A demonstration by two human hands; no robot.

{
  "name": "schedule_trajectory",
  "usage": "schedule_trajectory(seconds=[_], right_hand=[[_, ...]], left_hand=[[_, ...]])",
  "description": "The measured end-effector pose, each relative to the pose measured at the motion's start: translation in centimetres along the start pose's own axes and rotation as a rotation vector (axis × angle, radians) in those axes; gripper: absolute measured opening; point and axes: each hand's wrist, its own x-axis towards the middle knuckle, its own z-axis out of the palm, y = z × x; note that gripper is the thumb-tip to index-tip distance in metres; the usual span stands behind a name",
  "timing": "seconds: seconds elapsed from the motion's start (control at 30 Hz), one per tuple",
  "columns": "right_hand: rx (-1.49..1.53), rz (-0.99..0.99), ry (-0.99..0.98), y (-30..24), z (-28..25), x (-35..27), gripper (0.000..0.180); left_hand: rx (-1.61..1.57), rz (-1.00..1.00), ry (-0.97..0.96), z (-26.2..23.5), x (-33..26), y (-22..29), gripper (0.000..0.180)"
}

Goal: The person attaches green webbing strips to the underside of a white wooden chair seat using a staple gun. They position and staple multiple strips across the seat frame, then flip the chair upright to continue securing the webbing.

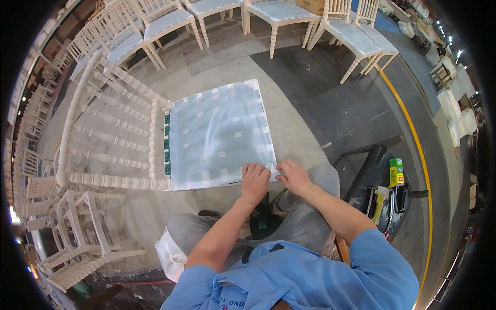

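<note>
Concrete flooring [209, 66] is bordered by spindle-back chairs [281, 13]. Within easy reach, another chair [116, 180] is placed with its translucent seat cover [212, 132] facing upward; the near right corner is pinched by nearly closed fingers of the left hand [256, 183] and right hand [293, 176], presumably for control.

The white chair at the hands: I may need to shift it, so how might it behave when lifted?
The chair is probably stiff, given its thick turned posts. Its seat covering likely gives when pressed, since it looks thin, with light squares showing through.
</note>
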Motion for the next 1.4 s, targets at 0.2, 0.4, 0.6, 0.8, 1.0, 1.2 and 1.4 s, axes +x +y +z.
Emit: schedule_trajectory(seconds=[0.2,0.4,0.6,0.8,1.0,1.2,1.4], right_hand=[[-0.036,-0.073,0.009,0.2,0.3,0.1,0.016],[-0.013,-0.119,0.011,0.6,0.9,0.1,0.007],[-0.039,-0.1,-0.051,0.9,0.3,-0.4,0.015],[0.026,0.153,0.266,-0.1,-6.0,-6.3,0.021],[-0.404,1.04,0.636,10.0,-17.2,-26.7,0.031],[0.358,1.364,0.416,12.8,-16.6,-28.0,0.033],[0.294,1.184,0.372,16.6,-18.2,-27.6,0.039]], left_hand=[[0.048,0.058,-0.008,-0.5,-0.1,0.1,0.009],[0.037,0.045,0.052,-0.6,-0.4,0.7,0.009],[0.009,0.147,0.016,-0.3,-0.7,0.7,0.016],[0.062,0.15,-0.087,-0.7,-2.1,0.0,0.02],[0.02,0.228,-0.148,-0.5,-2.3,1.1,0.041],[0.146,0.109,-0.245,-1.1,-4.9,0.7,0.051],[0.131,0.075,-0.222,-0.7,-5.5,1.1,0.058]])
